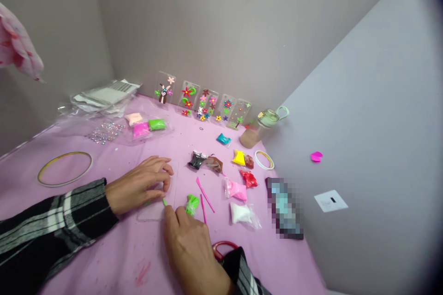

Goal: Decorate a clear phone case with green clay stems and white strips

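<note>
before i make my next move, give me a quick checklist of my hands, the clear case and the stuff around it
1. Left hand over the clear case: ok.
2. Right hand at the small green strip: ok, fingertips right beside it.
3. Green strip stuck down: cannot tell.
4. Green clay packet close by: ok, between case and pink tools.
5. Red handle fully visible: not ok, your right arm partly covers it.
</note>
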`<state>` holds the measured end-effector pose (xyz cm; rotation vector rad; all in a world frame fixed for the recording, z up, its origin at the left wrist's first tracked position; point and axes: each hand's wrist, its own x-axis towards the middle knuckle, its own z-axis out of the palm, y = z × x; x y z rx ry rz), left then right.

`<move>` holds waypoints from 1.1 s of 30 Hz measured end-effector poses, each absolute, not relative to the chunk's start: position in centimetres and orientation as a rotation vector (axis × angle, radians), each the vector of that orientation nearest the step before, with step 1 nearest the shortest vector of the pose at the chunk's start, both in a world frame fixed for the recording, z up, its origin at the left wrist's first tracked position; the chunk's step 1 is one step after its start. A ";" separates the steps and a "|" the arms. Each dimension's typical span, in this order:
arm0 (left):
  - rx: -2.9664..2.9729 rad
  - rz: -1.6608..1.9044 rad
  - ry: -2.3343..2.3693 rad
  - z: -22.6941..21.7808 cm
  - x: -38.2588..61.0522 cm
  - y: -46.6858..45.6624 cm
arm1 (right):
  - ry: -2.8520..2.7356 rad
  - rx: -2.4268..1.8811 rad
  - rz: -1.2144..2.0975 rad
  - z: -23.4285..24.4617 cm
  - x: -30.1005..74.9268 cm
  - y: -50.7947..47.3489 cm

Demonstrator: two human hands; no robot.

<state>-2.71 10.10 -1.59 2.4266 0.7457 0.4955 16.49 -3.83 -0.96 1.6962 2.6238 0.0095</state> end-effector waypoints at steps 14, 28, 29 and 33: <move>2.476 0.488 0.732 -2.9 -2.0 9.4 | 2.639 1.732 0.006 -1.0 16.3 -3.9; 2.482 0.458 0.742 -2.8 -1.9 9.3 | 2.635 1.725 0.054 -1.3 16.4 -3.9; 2.481 0.456 0.743 -2.8 -1.9 9.3 | 2.628 1.716 0.041 -1.2 16.5 -3.9; 2.477 0.449 0.746 -2.6 -2.0 9.3 | 2.623 1.691 -0.003 -0.9 16.5 -3.9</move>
